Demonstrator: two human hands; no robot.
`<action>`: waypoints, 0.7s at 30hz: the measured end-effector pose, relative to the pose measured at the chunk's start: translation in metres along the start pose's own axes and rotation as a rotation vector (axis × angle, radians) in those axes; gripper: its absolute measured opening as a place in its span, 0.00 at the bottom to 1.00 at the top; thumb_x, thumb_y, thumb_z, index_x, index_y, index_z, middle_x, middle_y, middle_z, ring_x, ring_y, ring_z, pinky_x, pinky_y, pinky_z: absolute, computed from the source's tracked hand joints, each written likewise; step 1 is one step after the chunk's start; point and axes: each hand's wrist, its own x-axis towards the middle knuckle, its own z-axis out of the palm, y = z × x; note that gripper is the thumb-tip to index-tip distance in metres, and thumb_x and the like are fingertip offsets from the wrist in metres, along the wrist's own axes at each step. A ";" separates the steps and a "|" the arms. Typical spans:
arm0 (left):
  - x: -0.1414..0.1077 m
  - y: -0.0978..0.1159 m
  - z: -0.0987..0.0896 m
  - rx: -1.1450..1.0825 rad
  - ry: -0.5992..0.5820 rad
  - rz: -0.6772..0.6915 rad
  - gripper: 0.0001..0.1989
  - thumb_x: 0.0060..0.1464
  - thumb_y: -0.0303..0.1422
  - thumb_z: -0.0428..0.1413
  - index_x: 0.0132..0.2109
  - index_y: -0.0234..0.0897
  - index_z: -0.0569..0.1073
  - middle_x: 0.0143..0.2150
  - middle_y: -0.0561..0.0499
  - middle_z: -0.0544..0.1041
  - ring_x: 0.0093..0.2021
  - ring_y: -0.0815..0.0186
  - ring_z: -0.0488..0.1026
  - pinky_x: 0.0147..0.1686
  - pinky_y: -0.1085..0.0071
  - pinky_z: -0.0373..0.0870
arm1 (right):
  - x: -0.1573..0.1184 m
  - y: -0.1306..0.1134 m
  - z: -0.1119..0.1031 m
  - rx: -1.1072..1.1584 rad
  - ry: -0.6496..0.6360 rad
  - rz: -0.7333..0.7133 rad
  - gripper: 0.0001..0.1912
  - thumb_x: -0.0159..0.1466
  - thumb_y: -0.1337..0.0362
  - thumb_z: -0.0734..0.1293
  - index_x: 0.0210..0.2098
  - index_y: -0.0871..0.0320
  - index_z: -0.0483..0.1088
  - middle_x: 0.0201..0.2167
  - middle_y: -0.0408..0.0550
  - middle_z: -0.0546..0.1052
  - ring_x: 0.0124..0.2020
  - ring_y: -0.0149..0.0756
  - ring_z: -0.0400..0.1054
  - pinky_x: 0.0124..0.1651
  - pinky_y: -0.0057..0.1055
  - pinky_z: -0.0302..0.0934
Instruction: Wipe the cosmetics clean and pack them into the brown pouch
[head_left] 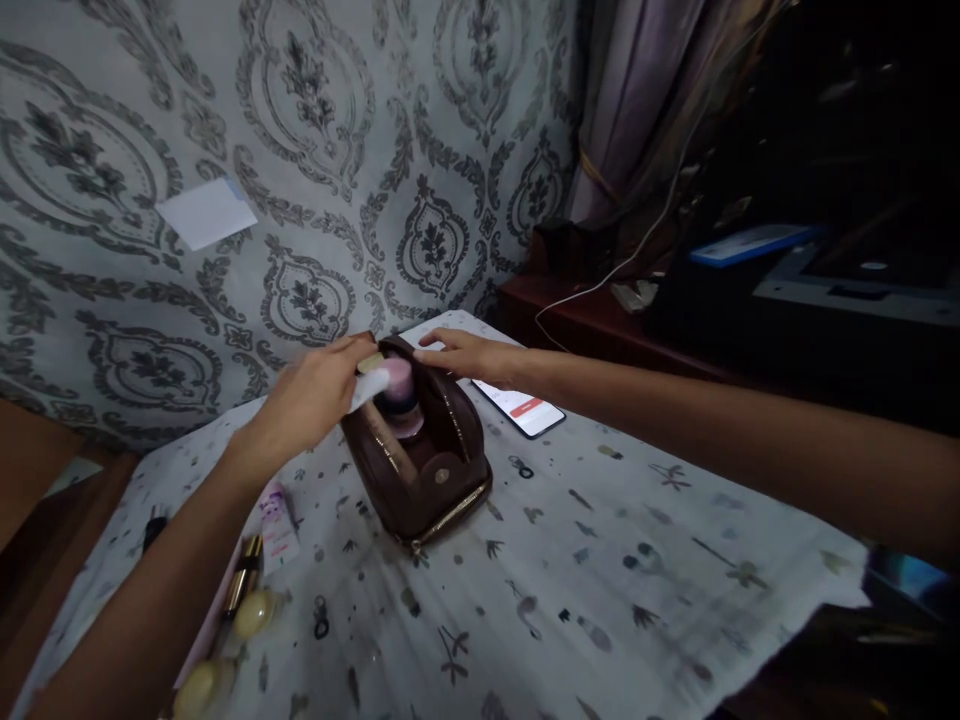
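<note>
A dark brown cosmetic bag (411, 515) stands unzipped on the cloth-covered table, its mouth wide. My left hand (319, 385) is over its left side, fingers closed on a small white item (367, 388), blurred, its kind unclear. Inside the bag stands a pink-topped container (400, 382), beside a lighter yellowish lid (370, 363). At the bag's far right rim, my right hand (469, 355) has its thumb on the inner edge and a finger stretched beyond it. Other fingers are hidden.
A lit phone (525, 408) lies right of the bag. At left are a pink-and-white tube (277, 530), a black-and-gold tube (244, 577), two round yellowish-capped items (256, 612) and a small dark item (154, 527). A white cable (600, 280) runs over the red-brown furniture (525, 295).
</note>
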 end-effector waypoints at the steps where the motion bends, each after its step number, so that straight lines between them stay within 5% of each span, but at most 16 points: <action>1: -0.006 -0.003 -0.003 -0.051 0.082 -0.029 0.25 0.55 0.23 0.44 0.56 0.41 0.72 0.54 0.48 0.78 0.50 0.59 0.76 0.50 0.64 0.71 | -0.002 0.002 0.000 0.029 0.007 -0.001 0.18 0.64 0.57 0.69 0.50 0.58 0.68 0.35 0.46 0.76 0.35 0.34 0.70 0.39 0.28 0.66; 6: -0.043 -0.021 -0.004 -0.211 0.403 -0.166 0.18 0.53 0.26 0.45 0.44 0.39 0.77 0.42 0.51 0.81 0.42 0.62 0.77 0.45 0.66 0.72 | -0.022 0.018 0.005 0.188 0.083 -0.013 0.20 0.66 0.58 0.65 0.56 0.58 0.64 0.40 0.49 0.76 0.42 0.35 0.71 0.45 0.31 0.66; 11: -0.077 -0.031 0.027 -0.366 0.327 -0.281 0.15 0.56 0.32 0.47 0.44 0.39 0.77 0.38 0.52 0.81 0.39 0.62 0.76 0.41 0.68 0.71 | -0.053 0.047 0.012 0.223 0.167 -0.059 0.20 0.69 0.56 0.61 0.56 0.59 0.63 0.44 0.51 0.75 0.47 0.37 0.71 0.51 0.36 0.66; 15: -0.090 -0.029 0.050 -0.446 0.284 -0.360 0.16 0.57 0.35 0.48 0.48 0.37 0.74 0.41 0.50 0.79 0.41 0.61 0.76 0.42 0.68 0.70 | -0.088 0.061 0.015 -0.014 0.362 -0.285 0.18 0.68 0.55 0.61 0.54 0.57 0.65 0.51 0.54 0.74 0.52 0.42 0.69 0.52 0.40 0.65; 18: -0.093 -0.025 0.058 -0.483 0.265 -0.396 0.18 0.57 0.35 0.48 0.52 0.36 0.72 0.42 0.48 0.78 0.42 0.61 0.75 0.42 0.66 0.70 | -0.109 0.048 0.014 -0.222 0.437 -0.565 0.14 0.69 0.58 0.60 0.51 0.56 0.68 0.51 0.54 0.74 0.51 0.42 0.69 0.51 0.38 0.65; 21: -0.092 -0.021 0.062 -0.494 0.253 -0.399 0.19 0.57 0.35 0.47 0.52 0.35 0.73 0.42 0.48 0.78 0.42 0.61 0.75 0.42 0.66 0.70 | -0.107 0.019 0.015 -0.346 0.318 -0.778 0.11 0.69 0.65 0.59 0.48 0.57 0.69 0.48 0.53 0.75 0.49 0.39 0.69 0.52 0.35 0.63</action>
